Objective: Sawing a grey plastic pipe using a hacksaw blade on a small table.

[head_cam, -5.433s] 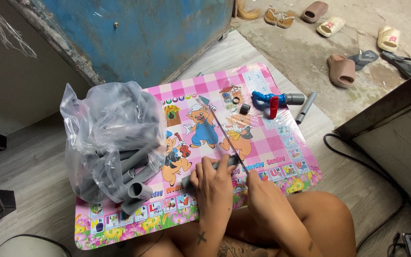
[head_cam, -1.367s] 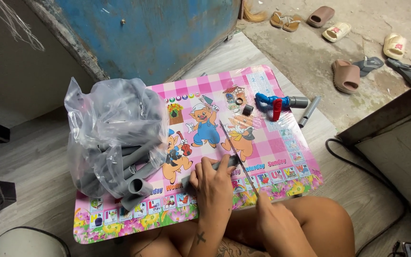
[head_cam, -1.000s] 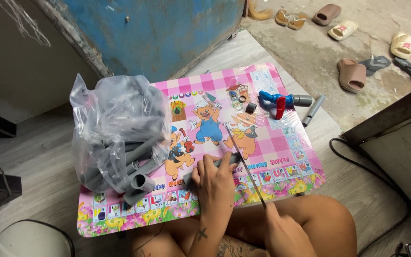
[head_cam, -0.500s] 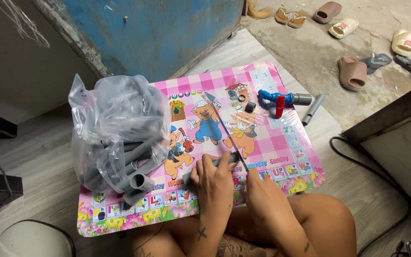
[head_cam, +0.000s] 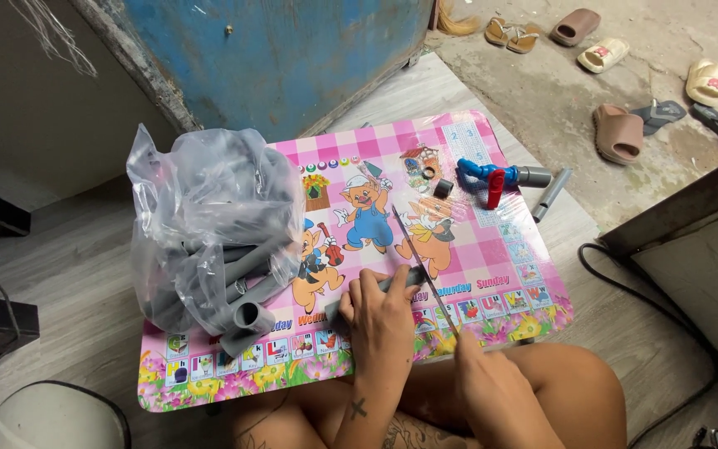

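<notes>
The left hand (head_cam: 382, 309) is pressing down with curled fingers on a short grey pipe (head_cam: 376, 293) lying low in the middle of the frame on the pink picture table (head_cam: 508, 266), and the right hand (head_cam: 492, 384) is gripping the handle end of a thin saw blade (head_cam: 420, 264) that is crossing the pipe. It looks like the cutting step is going on. The next move is calling for a steady push with the blade staying away from the holding fingers, near the bag of grey pipes (head_cam: 209, 229) at the left.

Soft, even daylight, faint shadows, sharp focus, slight wide-angle edge distortion.
</notes>
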